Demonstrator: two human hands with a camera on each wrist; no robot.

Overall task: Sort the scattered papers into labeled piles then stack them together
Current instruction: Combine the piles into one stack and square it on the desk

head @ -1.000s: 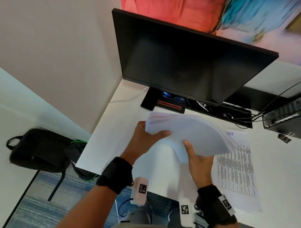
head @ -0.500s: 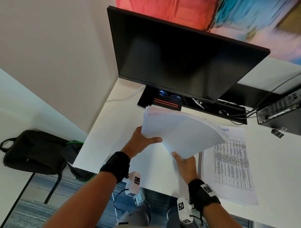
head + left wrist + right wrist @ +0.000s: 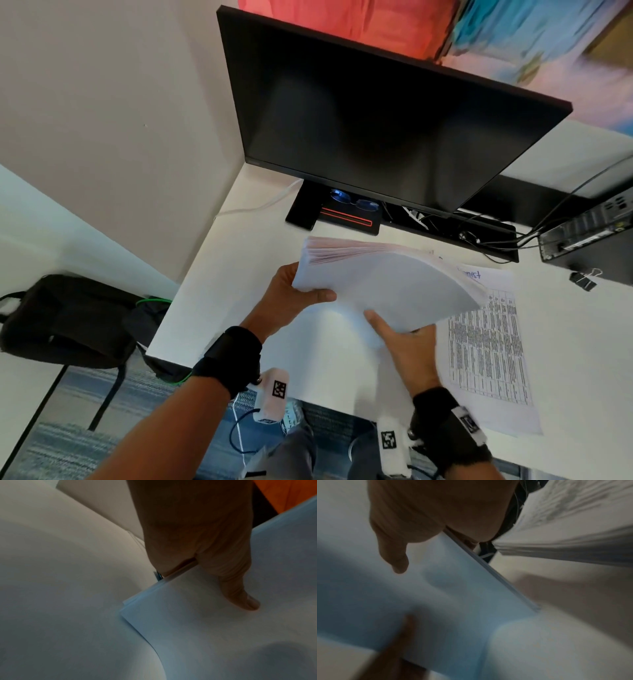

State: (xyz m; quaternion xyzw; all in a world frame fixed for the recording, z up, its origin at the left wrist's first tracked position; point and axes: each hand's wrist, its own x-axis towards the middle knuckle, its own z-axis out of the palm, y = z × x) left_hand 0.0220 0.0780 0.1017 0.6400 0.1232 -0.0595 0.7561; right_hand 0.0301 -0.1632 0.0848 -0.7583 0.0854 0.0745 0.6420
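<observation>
Paper stack [image 3: 387, 284] hangs above the white desk [image 3: 239, 274], bowed, near the monitor [image 3: 376, 126]. I see my left hand [image 3: 291, 301] pinching its left corner and my right hand [image 3: 407, 346] gripping its near edge. A printed sheet [image 3: 486, 349] lies to the right.
</observation>
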